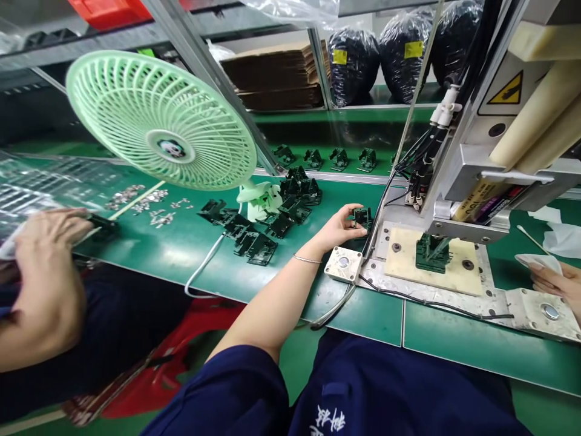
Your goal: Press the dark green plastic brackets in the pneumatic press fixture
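Note:
My left hand (336,229) reaches over the green bench and pinches a small black plastic part (362,217) just left of the press machine's base. At the right edge of the view, my right hand (550,280) rests with its fingers closed on a white cloth (540,261). A dark green fixture (432,252) stands on the cream plate (463,269) under the press head (488,181). A loose pile of black parts (258,233) lies on the bench to the left of my left hand.
A green table fan (158,118) stands at the left, its white cable (204,263) running off the front edge. A co-worker's hand (43,242) at far left holds a black part, with small metal pieces (149,203) nearby. Two push-button boxes (344,264) (547,312) flank the press.

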`<action>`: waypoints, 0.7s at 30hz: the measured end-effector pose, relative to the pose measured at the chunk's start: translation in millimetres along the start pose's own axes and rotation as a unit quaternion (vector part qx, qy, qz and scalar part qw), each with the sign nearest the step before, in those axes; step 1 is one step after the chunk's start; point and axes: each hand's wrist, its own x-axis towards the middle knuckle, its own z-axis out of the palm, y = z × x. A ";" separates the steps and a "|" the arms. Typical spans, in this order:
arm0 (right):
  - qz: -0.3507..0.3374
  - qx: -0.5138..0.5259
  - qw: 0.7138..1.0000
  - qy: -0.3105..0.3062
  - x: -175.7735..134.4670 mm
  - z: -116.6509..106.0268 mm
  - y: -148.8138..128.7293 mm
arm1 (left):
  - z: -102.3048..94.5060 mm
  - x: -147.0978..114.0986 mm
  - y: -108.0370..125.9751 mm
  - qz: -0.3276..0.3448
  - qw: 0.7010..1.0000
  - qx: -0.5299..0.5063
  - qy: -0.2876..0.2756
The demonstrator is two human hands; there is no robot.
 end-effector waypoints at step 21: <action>0.063 -0.037 0.997 0.039 -4.0 1.4 -4.8 | -2.2 -0.9 -1.4 0.004 1.000 0.014 -0.010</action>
